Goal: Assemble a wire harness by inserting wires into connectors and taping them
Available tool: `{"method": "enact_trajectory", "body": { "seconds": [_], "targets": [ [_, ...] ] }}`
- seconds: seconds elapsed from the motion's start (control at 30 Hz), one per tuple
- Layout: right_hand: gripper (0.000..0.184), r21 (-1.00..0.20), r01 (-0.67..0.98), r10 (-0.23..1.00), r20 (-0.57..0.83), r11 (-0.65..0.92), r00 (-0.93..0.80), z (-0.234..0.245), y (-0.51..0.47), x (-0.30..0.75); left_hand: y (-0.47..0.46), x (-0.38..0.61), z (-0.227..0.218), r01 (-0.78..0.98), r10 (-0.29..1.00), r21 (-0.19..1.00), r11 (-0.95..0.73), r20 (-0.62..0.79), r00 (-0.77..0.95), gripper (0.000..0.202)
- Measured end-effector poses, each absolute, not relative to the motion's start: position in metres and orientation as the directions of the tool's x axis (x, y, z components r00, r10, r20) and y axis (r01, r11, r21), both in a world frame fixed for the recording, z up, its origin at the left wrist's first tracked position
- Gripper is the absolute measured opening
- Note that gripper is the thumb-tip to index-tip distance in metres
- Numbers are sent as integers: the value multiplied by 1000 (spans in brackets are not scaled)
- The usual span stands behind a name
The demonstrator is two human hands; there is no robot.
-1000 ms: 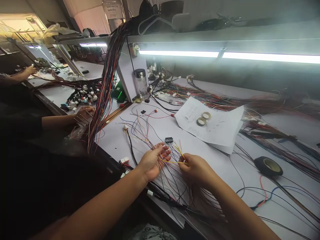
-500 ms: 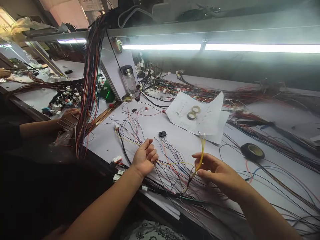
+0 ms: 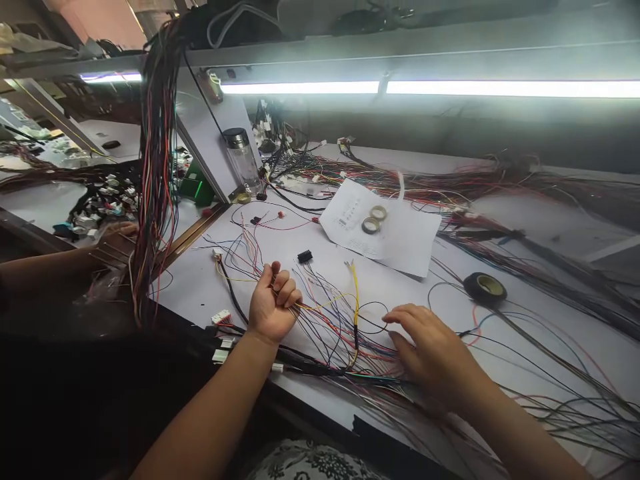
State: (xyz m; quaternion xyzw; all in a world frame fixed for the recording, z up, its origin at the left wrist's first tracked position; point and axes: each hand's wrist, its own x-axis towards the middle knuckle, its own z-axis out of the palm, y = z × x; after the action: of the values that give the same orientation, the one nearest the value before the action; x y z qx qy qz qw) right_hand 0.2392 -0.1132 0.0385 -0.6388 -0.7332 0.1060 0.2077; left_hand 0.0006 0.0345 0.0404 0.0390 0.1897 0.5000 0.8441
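Note:
My left hand [image 3: 274,305] is closed around a bunch of thin coloured wires [image 3: 320,325], which fan out from both sides of the fist. My right hand [image 3: 425,340] is over the table to the right, thumb and forefinger apart, with a looped thin black wire [image 3: 375,304] by the fingertips; whether they touch it I cannot tell. Left of that hand lies a yellow wire pair [image 3: 356,290] with a black-wrapped base. A black multi-pin connector [image 3: 305,257] sits beyond the wires. Along the front edge runs a black-sleeved harness [image 3: 310,363].
White paper sheets [image 3: 413,233] carry two small tape rolls [image 3: 371,225]. A black tape roll [image 3: 485,288] lies at right. A glass bottle [image 3: 243,163] stands by the divider. Hanging wires [image 3: 157,160] partly hide another person's hand [image 3: 117,239] at left.
The yellow wires, upright by my right hand before, now lie lower and farther from it on the table. My left hand keeps its hold on the wires. The whole view has shifted slightly.

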Motion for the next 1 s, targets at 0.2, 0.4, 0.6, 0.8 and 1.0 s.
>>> {"method": "enact_trajectory", "body": {
  "seconds": [0.2, 0.4, 0.6, 0.8, 1.0],
  "targets": [
    [16, -391, 916, 996, 60, 88, -70, 41, -86, 224, 40, -2, 35, -839, 868, 283, 466, -332, 370, 29],
    [25, -551, 834, 997, -73, -38, -3, 31, -99, 257, 46, -11, 20, -849, 857, 270, 454, -394, 333, 31],
    [26, -530, 847, 996, -61, 25, -67, 29, -102, 264, 49, -15, 18, -873, 875, 237, 427, -350, 333, 31],
    [13, -722, 690, 949, 248, 49, 192, 55, -93, 268, 51, -19, 14, -874, 868, 240, 422, -385, 313, 33],
    [29, -991, 105, 965, -58, -87, 255, 62, -100, 269, 50, -19, 15, -879, 867, 239, 413, -399, 298, 33]
  ]
}}
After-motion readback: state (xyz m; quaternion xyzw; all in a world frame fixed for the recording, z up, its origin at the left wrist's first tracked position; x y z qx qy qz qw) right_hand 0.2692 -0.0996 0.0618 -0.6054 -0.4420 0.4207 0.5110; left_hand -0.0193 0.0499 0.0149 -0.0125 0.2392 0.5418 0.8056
